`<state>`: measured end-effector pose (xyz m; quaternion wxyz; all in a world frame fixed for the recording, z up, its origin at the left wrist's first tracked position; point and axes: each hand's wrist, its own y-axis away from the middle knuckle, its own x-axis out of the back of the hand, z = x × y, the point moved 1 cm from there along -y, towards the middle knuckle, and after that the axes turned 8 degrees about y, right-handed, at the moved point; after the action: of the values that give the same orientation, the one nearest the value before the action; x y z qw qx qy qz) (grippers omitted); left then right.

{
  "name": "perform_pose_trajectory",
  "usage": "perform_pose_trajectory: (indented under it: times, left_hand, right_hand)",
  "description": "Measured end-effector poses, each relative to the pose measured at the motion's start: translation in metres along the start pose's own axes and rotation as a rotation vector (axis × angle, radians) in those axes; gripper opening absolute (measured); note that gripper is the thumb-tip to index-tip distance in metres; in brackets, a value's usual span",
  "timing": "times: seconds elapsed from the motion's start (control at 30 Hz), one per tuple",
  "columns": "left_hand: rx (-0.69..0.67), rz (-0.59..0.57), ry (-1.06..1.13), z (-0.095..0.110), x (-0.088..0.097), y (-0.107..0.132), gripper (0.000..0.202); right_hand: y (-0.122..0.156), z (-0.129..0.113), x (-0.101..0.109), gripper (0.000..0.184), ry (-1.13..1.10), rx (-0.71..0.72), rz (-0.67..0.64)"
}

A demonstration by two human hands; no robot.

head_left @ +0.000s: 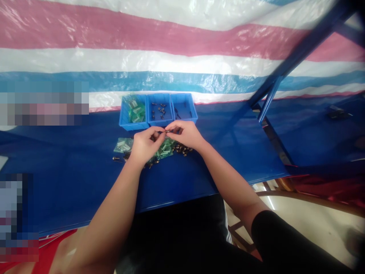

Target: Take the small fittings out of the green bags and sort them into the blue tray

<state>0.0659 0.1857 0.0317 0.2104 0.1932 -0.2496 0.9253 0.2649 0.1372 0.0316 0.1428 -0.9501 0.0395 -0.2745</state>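
My left hand (145, 145) and my right hand (186, 134) meet over the blue table, fingertips pinched together. Between them is a small metal screw-like part (167, 131), too small to make out fully. Beneath the hands lie a green plastic bag of small pale pieces (165, 149) and a pile of brass-coloured screws (183, 149). Left of my left hand rest another clear green bag (123, 145) and a loose screw (116, 158). More small metal parts (152, 163) show below that wrist, partly hidden by it.
Three joined blue bins stand behind my hands: the left bin (123, 121) holds green bags, the middle bin (160, 121) several metal screws, the right bin (185, 99) a few dark pieces. A blue metal frame (268, 97) rises at right. Striped plastic sheeting (171, 38) hangs behind.
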Motion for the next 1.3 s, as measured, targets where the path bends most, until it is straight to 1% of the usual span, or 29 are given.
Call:
perform_pose_trajectory:
  times: [0.23,0.4,0.73,0.87,1.1,1.3]
  left_hand:
    - [0.006,-0.023,-0.018,-0.0012,0.0005,0.0005,0.026]
    - [-0.010,-0.021,-0.014,-0.0010,0.0000,0.0001,0.024]
    - [-0.020,-0.015,-0.015,-0.0022,-0.0002,-0.0005,0.023]
    - [-0.016,-0.014,-0.020,-0.0017,-0.0001,-0.0004,0.024]
    - [0.002,-0.040,-0.050,0.0020,0.0019,-0.0001,0.030]
    - [-0.003,-0.042,-0.050,-0.0003,0.0005,-0.0010,0.027]
  right_hand:
    - [-0.0004,-0.0011,0.0003,0.023,0.011,0.030,-0.002]
    - [0.0002,-0.0027,0.0008,0.023,0.011,0.004,-0.006]
    - [0.0012,-0.0055,0.0019,0.025,-0.050,0.004,-0.015]
    - [0.0008,-0.0051,0.0019,0.024,-0.028,0.018,0.008]
    - [-0.0005,-0.0038,0.0018,0.024,0.019,-0.017,0.011]
    - [0.0002,-0.0040,0.0017,0.024,0.019,-0.002,0.014]
